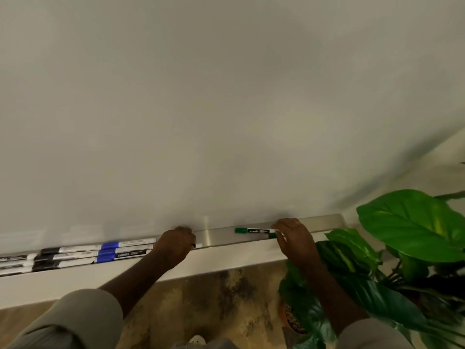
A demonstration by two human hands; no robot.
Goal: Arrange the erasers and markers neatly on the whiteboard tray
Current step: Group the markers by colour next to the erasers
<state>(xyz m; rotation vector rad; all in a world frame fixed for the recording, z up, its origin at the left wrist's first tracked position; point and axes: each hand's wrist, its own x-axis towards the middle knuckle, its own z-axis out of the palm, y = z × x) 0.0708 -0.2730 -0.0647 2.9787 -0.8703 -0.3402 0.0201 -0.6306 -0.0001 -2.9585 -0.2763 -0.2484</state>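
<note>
step in hand: marker alignment on the whiteboard tray (216, 239). my left hand (176, 244) is curled over the end of the marker rows (100, 253), blue- and black-capped and laid end to end on the tray's left part; a white marker end (198, 245) pokes out past my fingers. my right hand (292, 238) is clamped on the tail of a green marker (251, 230), which lies flat on the tray with its cap pointing left. a second green cap (272, 235) shows just under that hand. no eraser is in view. next move, as i judge it: slide the green marker left across the bare gap to join the rows, keeping it parallel to the tray lip
</note>
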